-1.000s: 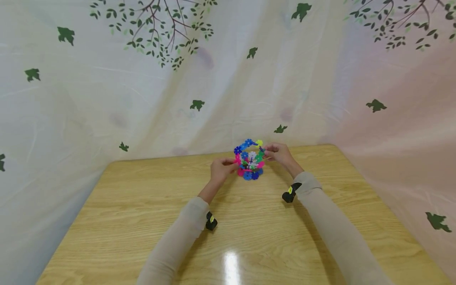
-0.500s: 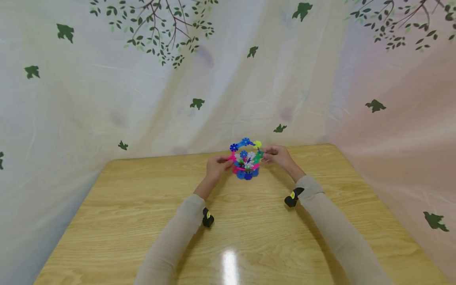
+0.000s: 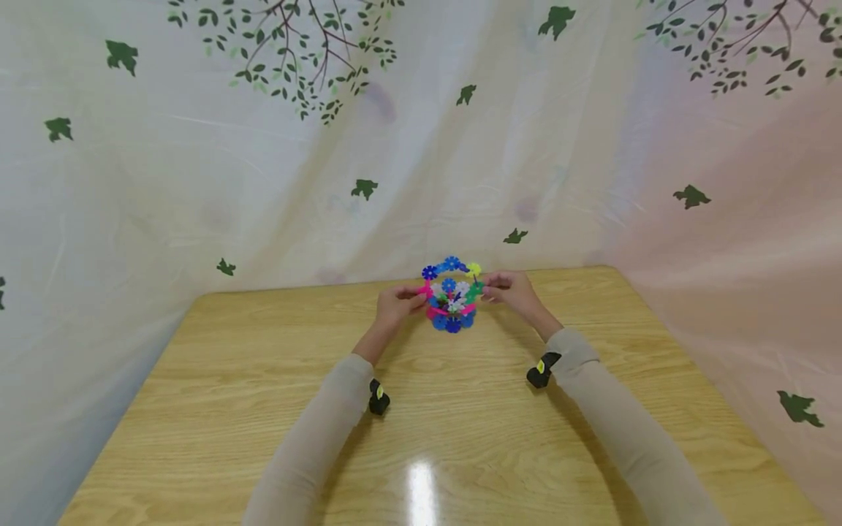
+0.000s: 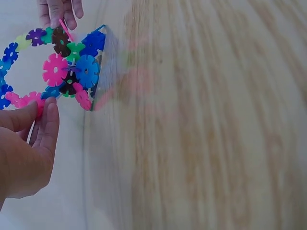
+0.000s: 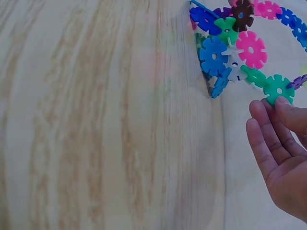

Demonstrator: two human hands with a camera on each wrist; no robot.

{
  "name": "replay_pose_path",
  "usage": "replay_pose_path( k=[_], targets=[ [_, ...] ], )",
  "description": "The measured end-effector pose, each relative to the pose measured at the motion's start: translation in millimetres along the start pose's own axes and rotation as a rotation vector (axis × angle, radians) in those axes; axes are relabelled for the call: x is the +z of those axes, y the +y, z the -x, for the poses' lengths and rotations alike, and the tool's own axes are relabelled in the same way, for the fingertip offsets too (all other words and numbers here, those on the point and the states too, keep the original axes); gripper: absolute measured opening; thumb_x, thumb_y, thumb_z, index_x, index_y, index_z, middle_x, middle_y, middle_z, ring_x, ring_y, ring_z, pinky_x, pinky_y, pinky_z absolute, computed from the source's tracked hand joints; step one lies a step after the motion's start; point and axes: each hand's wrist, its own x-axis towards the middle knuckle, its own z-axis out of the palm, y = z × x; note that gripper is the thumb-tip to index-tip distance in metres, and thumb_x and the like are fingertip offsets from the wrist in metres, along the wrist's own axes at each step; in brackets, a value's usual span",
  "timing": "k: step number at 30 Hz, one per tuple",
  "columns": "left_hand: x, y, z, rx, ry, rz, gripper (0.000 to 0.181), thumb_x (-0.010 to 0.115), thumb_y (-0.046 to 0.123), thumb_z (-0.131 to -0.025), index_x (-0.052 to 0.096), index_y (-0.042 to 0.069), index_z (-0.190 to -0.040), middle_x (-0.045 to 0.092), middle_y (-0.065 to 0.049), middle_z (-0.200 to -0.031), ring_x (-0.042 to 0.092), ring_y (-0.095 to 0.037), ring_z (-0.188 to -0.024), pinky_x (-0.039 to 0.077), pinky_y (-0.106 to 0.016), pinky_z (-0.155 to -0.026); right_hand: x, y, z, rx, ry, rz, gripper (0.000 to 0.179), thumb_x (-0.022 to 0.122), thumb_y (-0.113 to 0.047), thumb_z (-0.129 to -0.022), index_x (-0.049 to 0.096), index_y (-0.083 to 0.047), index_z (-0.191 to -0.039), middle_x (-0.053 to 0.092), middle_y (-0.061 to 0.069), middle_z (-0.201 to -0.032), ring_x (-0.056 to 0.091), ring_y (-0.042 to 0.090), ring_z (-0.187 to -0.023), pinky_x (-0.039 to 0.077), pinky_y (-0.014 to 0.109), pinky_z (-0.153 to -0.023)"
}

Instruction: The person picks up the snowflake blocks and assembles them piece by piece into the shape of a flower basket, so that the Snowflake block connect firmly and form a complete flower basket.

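A small basket (image 3: 452, 321) built of colourful interlocking snowflake discs, with an arched handle over it, stands upright near the back of the table. My left hand (image 3: 396, 305) pinches a pink disc (image 4: 34, 101) low on the handle's left side between thumb and fingers. From the right, my right hand (image 3: 516, 292) pinches a green disc (image 5: 278, 90) at the opposite foot of the handle. Blue, pink, white and brown discs make up the basket's body, and a yellow disc (image 3: 474, 269) sits high on the handle's right.
The wooden table (image 3: 460, 431) stretches toward me, with its back edge just behind the basket. A pale curtain (image 3: 296, 190) printed with leaves and birds hangs behind it. Black wrist cameras (image 3: 378, 399) are strapped at both cuffs.
The basket has shifted slightly left and turned a little, with my left hand moving left along with it. My right hand's grip has slid down from the handle's side to the green disc.
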Motion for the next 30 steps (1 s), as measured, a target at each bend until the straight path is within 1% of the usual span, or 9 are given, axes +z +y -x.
replay_pose_path(
  k=[6,8,11,14,18,21,23,27,30],
  targets=[
    [-1.9,-0.5,-2.1,-0.006,-0.003,-0.016,0.022,0.065,-0.005,-0.096,0.068,-0.011,-0.116,0.067,-0.032,-0.119,0.071,-0.042,-0.108,0.056,-0.047,-0.098,1.6,2.3,0.3,-0.044,0.015,0.032,0.02,0.066,0.0,-0.097,0.068,0.013,-0.113,0.069,0.036,-0.107,0.076,0.025,-0.086,0.061,0.052,-0.083],
    [-2.4,-0.2,-2.5,-0.003,0.004,-0.014,0.022,0.065,-0.005,-0.095,0.068,-0.011,-0.115,0.068,-0.031,-0.118,0.072,-0.04,-0.105,0.057,-0.047,-0.098,2.5,2.0,0.3,-0.053,0.023,0.038,0.019,0.066,0.001,-0.097,0.068,0.013,-0.112,0.07,0.036,-0.106,0.076,0.022,-0.085,0.062,0.048,-0.08],
    [-3.1,0.5,-2.4,0.005,0.011,-0.012,0.021,0.066,-0.006,-0.094,0.069,-0.012,-0.114,0.069,-0.03,-0.115,0.074,-0.036,-0.1,0.057,-0.047,-0.097,3.8,0.4,0.5,-0.066,0.029,0.035,0.018,0.065,0.003,-0.096,0.067,0.014,-0.11,0.07,0.035,-0.105,0.074,0.013,-0.08,0.064,0.041,-0.077],
    [-3.9,0.6,-2.6,0.012,0.013,-0.014,0.021,0.067,-0.006,-0.093,0.07,-0.012,-0.113,0.07,-0.028,-0.113,0.074,-0.034,-0.098,0.057,-0.047,-0.096,5.3,-0.2,0.2,-0.079,0.033,0.037,0.017,0.065,0.004,-0.096,0.067,0.015,-0.109,0.07,0.035,-0.103,0.073,0.01,-0.078,0.064,0.041,-0.075],
    [-5.6,0.0,-3.4,0.016,0.009,-0.005,0.021,0.068,-0.007,-0.093,0.069,-0.012,-0.113,0.071,-0.026,-0.109,0.073,-0.038,-0.101,0.057,-0.047,-0.096,7.3,0.3,-0.5,-0.087,0.034,0.054,0.018,0.066,0.004,-0.096,0.067,0.015,-0.109,0.07,0.036,-0.103,0.076,0.022,-0.082,0.063,0.048,-0.077],
    [-7.0,0.8,-3.3,0.017,0.012,0.0,0.021,0.068,-0.007,-0.092,0.069,-0.013,-0.112,0.072,-0.024,-0.106,0.074,-0.036,-0.097,0.058,-0.047,-0.096,8.4,-0.6,0.0,-0.087,0.034,0.068,0.018,0.066,0.002,-0.096,0.067,0.015,-0.109,0.07,0.036,-0.103,0.075,0.03,-0.086,0.063,0.047,-0.077],
    [-8.0,1.8,-2.7,0.015,0.015,-0.004,0.02,0.068,-0.007,-0.092,0.069,-0.013,-0.112,0.071,-0.024,-0.106,0.075,-0.031,-0.091,0.058,-0.047,-0.096,8.7,-1.2,0.7,-0.092,0.031,0.062,0.017,0.066,0.002,-0.096,0.068,0.013,-0.109,0.071,0.033,-0.102,0.076,0.028,-0.085,0.063,0.044,-0.076],
    [-10.0,3.1,-2.5,0.021,0.013,-0.035,0.02,0.069,-0.006,-0.093,0.069,-0.013,-0.112,0.071,-0.025,-0.107,0.073,-0.02,-0.083,0.058,-0.048,-0.096,8.1,0.6,1.1,-0.149,0.009,0.014,0.012,0.067,0.002,-0.095,0.07,0.008,-0.104,0.075,0.023,-0.094,0.075,0.019,-0.079,0.064,0.036,-0.071],
    [-11.5,3.5,-3.2,0.033,0.013,-0.07,0.02,0.069,-0.005,-0.093,0.07,-0.013,-0.111,0.071,-0.027,-0.108,0.073,-0.019,-0.082,0.058,-0.047,-0.095,8.0,1.7,0.6,-0.181,0.001,-0.003,0.009,0.068,0.001,-0.095,0.071,0.006,-0.102,0.075,0.018,-0.091,0.074,0.017,-0.077,0.063,0.033,-0.068]
  ],
)
